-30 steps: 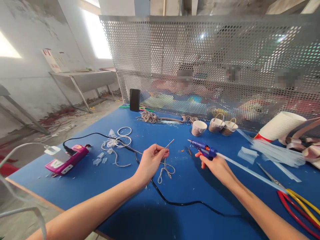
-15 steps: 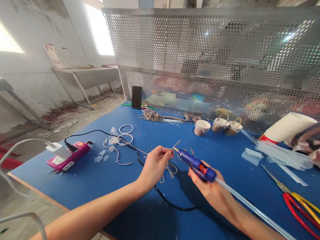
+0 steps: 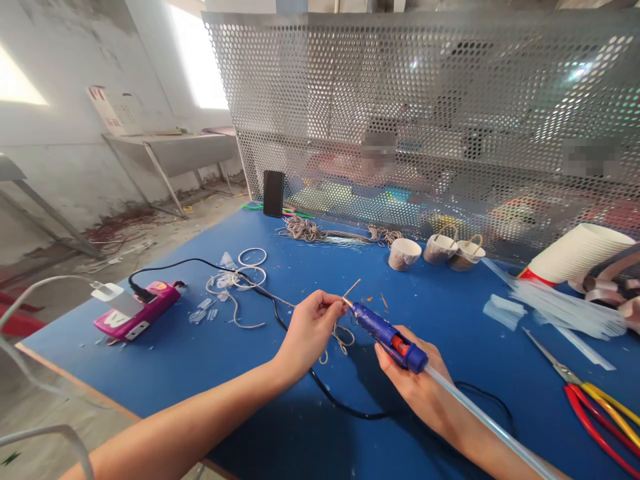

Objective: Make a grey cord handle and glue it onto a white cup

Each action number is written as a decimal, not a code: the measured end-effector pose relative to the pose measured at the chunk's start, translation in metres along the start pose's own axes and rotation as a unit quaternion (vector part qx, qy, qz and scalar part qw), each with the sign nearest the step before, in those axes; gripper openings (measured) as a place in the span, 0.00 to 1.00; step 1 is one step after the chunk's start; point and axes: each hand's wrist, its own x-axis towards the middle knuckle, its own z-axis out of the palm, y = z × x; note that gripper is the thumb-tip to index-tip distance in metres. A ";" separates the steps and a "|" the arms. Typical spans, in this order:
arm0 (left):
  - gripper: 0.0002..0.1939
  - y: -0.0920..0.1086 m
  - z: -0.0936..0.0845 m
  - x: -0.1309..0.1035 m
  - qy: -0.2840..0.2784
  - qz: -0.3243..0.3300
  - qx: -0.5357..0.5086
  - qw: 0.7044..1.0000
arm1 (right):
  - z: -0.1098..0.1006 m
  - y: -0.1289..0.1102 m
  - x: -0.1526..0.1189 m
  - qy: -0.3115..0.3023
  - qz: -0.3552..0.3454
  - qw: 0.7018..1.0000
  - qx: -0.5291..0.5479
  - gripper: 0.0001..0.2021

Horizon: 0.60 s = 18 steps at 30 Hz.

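Observation:
Between the thumb and fingers of my left hand [image 3: 313,327] a thin beige cord [image 3: 352,288] is pinched, its short end pointing up and right. More of that cord hangs in loops below the fingers. My right hand [image 3: 413,370] is wrapped round a blue hot glue gun [image 3: 377,327], whose nozzle is at the cord by my left fingertips; whether they touch I cannot tell. A long clear glue stick [image 3: 480,413] sticks out of the gun's back end over my right forearm.
On the blue table [image 3: 200,393] a black cable runs from a pink power strip [image 3: 140,317]. White rings [image 3: 250,277] lie among plastic scraps. Small cups [image 3: 405,255], stacked paper cups [image 3: 580,253] and scissors [image 3: 570,380] stand or lie right. A phone [image 3: 273,193] leans against the perforated metal screen [image 3: 400,87].
My right hand has shifted the glue gun slightly left, bringing its nozzle closer to my left fingertips. The glue stick's rear end has swung down and left. My left hand is nearly still.

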 end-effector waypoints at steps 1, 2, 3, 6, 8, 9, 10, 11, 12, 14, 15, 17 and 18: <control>0.07 0.000 0.000 0.000 0.001 -0.002 -0.002 1.000 | 0.000 0.000 0.000 0.006 -0.004 1.000 0.002 0.09; 0.07 0.000 0.000 0.000 0.001 -0.003 -0.003 1.000 | 0.000 0.000 0.000 0.009 -0.007 1.000 0.003 0.09; 0.07 0.000 0.000 0.000 0.001 -0.003 0.000 1.000 | 0.000 0.000 0.000 0.009 -0.007 1.000 0.002 0.10; 0.07 0.000 0.000 0.000 0.004 0.004 0.014 1.000 | -0.001 -0.001 0.001 -0.005 -0.004 1.000 -0.004 0.10; 0.07 0.000 0.000 0.000 0.004 0.005 0.009 1.000 | -0.001 0.000 0.000 -0.005 -0.007 1.000 -0.001 0.09; 0.07 0.000 0.000 0.000 0.004 0.004 0.002 1.000 | -0.001 0.001 0.000 -0.001 -0.011 1.000 0.002 0.09; 0.07 -0.001 0.000 0.000 0.003 0.003 -0.005 1.000 | -0.001 0.002 0.000 0.004 -0.014 1.000 0.006 0.09; 0.07 -0.001 0.000 0.000 0.001 0.002 -0.009 1.000 | -0.001 0.003 -0.001 0.007 -0.015 1.000 0.009 0.09; 0.07 -0.001 0.000 -0.001 0.000 0.003 -0.009 1.000 | -0.001 0.003 -0.001 0.006 -0.014 1.000 0.010 0.09; 0.07 -0.001 0.000 -0.001 -0.001 0.007 0.000 1.000 | 0.000 0.003 -0.002 -0.005 -0.008 1.000 0.006 0.09; 0.07 -0.001 0.000 -0.001 0.000 0.008 0.004 1.000 | 0.000 0.003 -0.002 -0.010 -0.006 1.000 0.003 0.09; 0.07 -0.001 0.000 -0.001 0.001 0.007 0.003 1.000 | 0.000 0.002 -0.002 -0.011 0.000 1.000 0.000 0.09; 0.07 0.000 0.000 -0.001 0.002 0.005 -0.002 1.000 | 0.000 0.002 -0.002 -0.007 -0.001 1.000 0.001 0.09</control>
